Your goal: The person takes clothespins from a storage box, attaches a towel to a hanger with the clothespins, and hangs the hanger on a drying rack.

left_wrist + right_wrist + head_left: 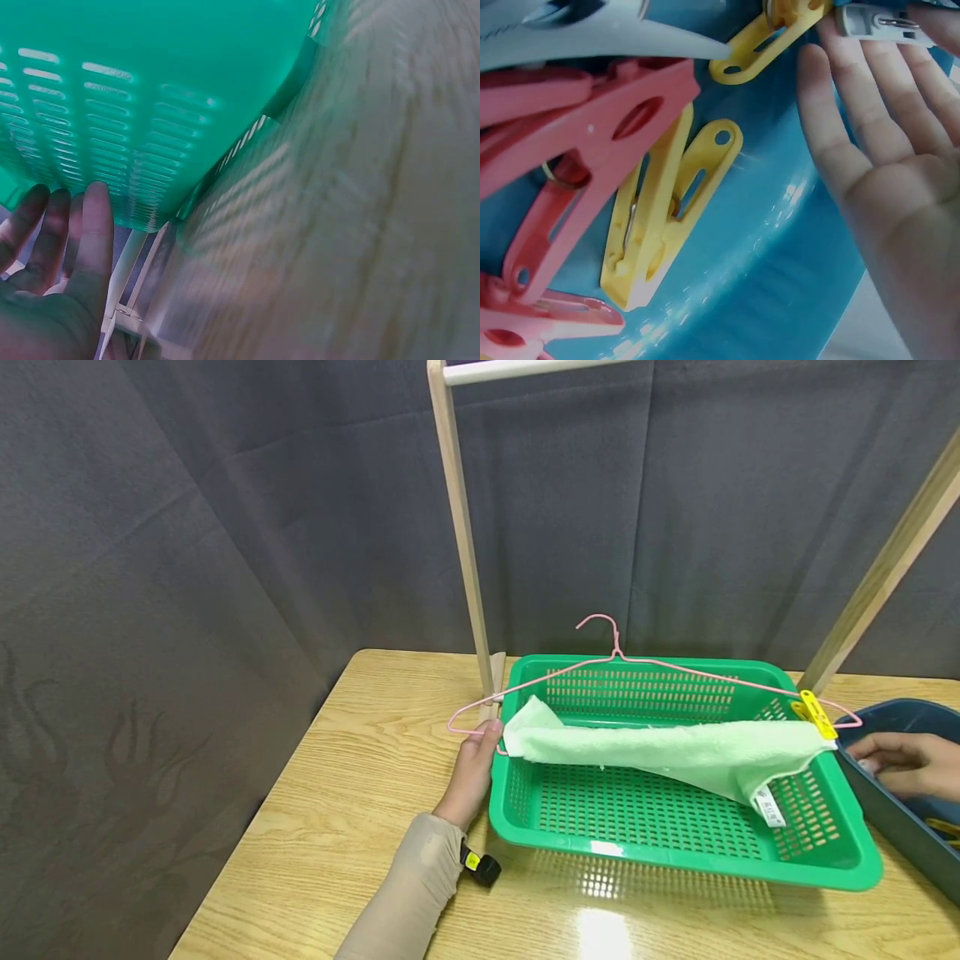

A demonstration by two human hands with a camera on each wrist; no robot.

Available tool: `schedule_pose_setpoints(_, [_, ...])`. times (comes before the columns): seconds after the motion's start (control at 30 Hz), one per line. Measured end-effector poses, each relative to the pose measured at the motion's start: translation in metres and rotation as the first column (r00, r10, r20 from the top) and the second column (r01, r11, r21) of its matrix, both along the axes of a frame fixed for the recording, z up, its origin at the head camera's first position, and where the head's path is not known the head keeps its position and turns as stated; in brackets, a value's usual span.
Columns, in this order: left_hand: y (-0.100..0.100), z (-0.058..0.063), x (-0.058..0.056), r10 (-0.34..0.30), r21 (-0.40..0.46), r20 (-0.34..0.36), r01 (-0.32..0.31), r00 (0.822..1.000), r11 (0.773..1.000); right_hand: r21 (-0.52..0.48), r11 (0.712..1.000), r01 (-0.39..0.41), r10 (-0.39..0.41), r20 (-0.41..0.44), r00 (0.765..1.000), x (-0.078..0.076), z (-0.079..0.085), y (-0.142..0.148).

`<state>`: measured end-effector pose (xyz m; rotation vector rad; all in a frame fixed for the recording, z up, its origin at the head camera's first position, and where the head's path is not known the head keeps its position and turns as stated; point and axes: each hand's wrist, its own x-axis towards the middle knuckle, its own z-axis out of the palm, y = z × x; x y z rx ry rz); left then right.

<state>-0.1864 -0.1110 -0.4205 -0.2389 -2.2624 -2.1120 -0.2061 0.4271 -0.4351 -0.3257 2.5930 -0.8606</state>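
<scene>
A pink clothes hanger (660, 662) lies across a green basket (675, 860), with a pale green towel (637, 745) folded over its lower bar. One yellow clothespin (817, 714) clips the towel's right end. My left hand (471, 768) is at the hanger's left end, thumb over the bar; in the left wrist view its fingers (94, 232) reach up beside the basket's outer wall. Inside a dark blue basin (885, 793), my right hand (911, 764) pinches a grey-white clothespin (877, 22) between thumb and fingers.
Yellow clothespins (705, 172) and red clothespins (600, 142) lie in the basin, along with a grey-white one (607, 37). A wooden rack post (461, 527) stands behind the basket, joined to a white top bar (525, 368). Another post (892, 552) rises at right.
</scene>
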Motion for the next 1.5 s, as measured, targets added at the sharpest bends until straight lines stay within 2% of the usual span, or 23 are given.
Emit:
schedule_pose_setpoints(0.23, [0.000,0.001,0.000,-0.013,0.004,-0.002,0.013,1.000,1.000,-0.030,0.996,0.089,-0.090,-0.041,0.995,0.001,-0.001,0.002])
schedule_pose_setpoints(0.47, [0.001,0.002,0.001,-0.005,0.013,-0.009,0.005,1.000,1.000,-0.051,0.981,0.186,-0.186,0.003,0.983,0.002,-0.003,0.000])
schedule_pose_setpoints(0.83, [0.001,0.001,-0.001,0.012,0.026,0.005,-0.012,1.000,1.000,-0.017,0.975,0.221,-0.221,-0.065,0.973,0.005,0.002,0.003])
schedule_pose_setpoints(1.07, [0.000,0.001,-0.002,-0.011,0.084,0.034,0.008,0.999,0.996,-0.038,0.977,0.211,-0.214,-0.137,0.967,0.009,0.002,0.005])
schedule_pose_setpoints(1.27, [-0.002,0.004,-0.002,-0.002,0.096,0.036,-0.001,0.999,0.995,-0.145,0.961,0.234,-0.261,-0.201,0.944,0.013,0.004,0.004])
schedule_pose_setpoints(1.4, [-0.003,0.003,-0.003,-0.011,0.123,0.047,0.005,0.999,0.992,-0.223,0.948,0.229,-0.285,-0.267,0.921,0.014,0.004,0.005])
schedule_pose_setpoints(1.5, [-0.006,-0.006,-0.009,-0.024,0.151,0.066,0.014,0.998,0.988,-0.258,0.940,0.221,-0.300,-0.321,0.898,0.014,0.004,0.007])
